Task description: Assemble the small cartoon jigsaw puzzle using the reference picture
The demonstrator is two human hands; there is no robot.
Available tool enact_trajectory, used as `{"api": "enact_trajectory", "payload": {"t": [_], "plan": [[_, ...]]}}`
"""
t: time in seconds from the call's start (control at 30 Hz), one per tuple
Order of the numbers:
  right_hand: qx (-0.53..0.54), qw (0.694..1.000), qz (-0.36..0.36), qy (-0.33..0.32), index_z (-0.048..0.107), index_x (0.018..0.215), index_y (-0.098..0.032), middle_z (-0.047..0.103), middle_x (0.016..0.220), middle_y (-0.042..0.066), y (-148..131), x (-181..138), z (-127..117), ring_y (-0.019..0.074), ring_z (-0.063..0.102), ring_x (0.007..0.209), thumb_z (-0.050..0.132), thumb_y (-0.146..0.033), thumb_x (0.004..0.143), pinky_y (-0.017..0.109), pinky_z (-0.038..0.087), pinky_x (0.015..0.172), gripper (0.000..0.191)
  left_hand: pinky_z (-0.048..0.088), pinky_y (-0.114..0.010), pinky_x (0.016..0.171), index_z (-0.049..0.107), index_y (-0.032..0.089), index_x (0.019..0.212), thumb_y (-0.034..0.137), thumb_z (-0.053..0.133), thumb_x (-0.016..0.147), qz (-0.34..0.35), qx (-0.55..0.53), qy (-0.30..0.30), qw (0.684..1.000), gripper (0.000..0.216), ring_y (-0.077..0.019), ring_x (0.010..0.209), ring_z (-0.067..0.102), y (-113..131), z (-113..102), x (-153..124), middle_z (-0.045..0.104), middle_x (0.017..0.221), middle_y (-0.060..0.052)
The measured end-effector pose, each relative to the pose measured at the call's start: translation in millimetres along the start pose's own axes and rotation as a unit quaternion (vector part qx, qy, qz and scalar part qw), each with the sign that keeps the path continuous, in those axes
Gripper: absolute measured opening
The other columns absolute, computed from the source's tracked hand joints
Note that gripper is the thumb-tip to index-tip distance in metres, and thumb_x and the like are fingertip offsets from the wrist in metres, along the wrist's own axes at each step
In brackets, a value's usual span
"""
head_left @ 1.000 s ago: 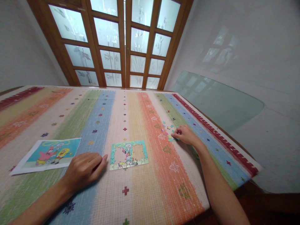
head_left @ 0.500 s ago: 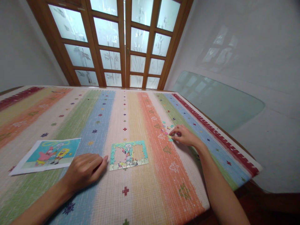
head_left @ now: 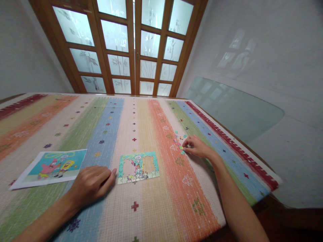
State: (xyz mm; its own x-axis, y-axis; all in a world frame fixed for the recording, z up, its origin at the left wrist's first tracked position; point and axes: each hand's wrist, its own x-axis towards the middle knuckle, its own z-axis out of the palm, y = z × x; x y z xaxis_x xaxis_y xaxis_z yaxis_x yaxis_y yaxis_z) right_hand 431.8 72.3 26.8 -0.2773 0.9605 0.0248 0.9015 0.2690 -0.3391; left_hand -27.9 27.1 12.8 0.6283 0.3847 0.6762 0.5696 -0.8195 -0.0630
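On the striped table cover, the left hand rests flat, fingers loosely extended, touching the part-built puzzle at its 9 o'clock edge. At 2 o'clock from the puzzle, the right hand pinches among loose pieces; whether it grips one cannot be told.

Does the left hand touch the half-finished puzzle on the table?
Cannot tell. In the head view the left hand has its fingertips right at the puzzle's left edge, with no plain gap or contact.

Two hands, one puzzle, one picture
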Motion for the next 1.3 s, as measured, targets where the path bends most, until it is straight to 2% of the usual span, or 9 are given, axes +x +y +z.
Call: {"api": "enact_trajectory", "payload": {"t": [0.43,0.63,0.9,1.17,1.3], "plan": [[0.010,0.999,-0.027,-0.024,0.066,0.072,-0.022,0.065,0.083,0.006,-17,5,4,0.0218,0.058,0.087,0.066,-0.030,0.092,0.035,0.044,0.082,0.021,0.032,-0.031,0.050,0.048,0.021,0.061,0.013,0.048,0.103,0.015,-0.001,0.003,1.000,0.043,-0.0122,0.045,0.038,-1,2,0,0.043,0.052,0.004],[0.012,1.000,-0.026,-0.011,0.071,0.084,-0.022,0.068,0.090,0.006,-15,3,3,0.0228,0.059,0.089,0.066,-0.017,0.085,0.037,0.045,0.084,0.007,0.031,-0.030,0.050,0.047,0.021,0.060,0.010,0.048,0.101,0.006,-0.008,0.000,1.000,0.042,-0.0122,0.046,0.038,1,1,2,0.043,0.052,0.005],[0.023,0.999,-0.043,-0.019,0.077,0.100,-0.025,0.070,0.094,0.007,-22,3,3,0.0230,0.060,0.091,0.064,-0.014,0.084,0.039,0.045,0.088,0.023,0.032,-0.031,0.051,0.047,0.020,0.062,0.009,0.049,0.102,0.003,-0.002,-0.014,1.000,0.042,-0.0125,0.047,0.040,0,2,-1,0.044,0.053,0.004],[0.029,0.998,-0.043,-0.023,0.071,0.088,-0.022,0.066,0.088,0.005,-17,3,5,0.0203,0.057,0.086,0.068,-0.024,0.087,0.035,0.045,0.082,0.003,0.032,-0.031,0.051,0.048,0.021,0.062,0.010,0.048,0.102,0.010,-0.003,-0.009,1.000,0.041,-0.0126,0.047,0.039,-1,1,-1,0.045,0.053,0.004],[0.030,0.998,-0.048,-0.020,0.065,0.080,-0.021,0.064,0.086,0.005,-15,3,8,0.0203,0.056,0.085,0.068,-0.029,0.089,0.033,0.044,0.079,0.012,0.031,-0.032,0.052,0.046,0.021,0.062,0.010,0.048,0.102,0.005,-0.005,-0.013,1.000,0.041,-0.0133,0.046,0.038,0,1,0,0.043,0.053,0.004]]}}
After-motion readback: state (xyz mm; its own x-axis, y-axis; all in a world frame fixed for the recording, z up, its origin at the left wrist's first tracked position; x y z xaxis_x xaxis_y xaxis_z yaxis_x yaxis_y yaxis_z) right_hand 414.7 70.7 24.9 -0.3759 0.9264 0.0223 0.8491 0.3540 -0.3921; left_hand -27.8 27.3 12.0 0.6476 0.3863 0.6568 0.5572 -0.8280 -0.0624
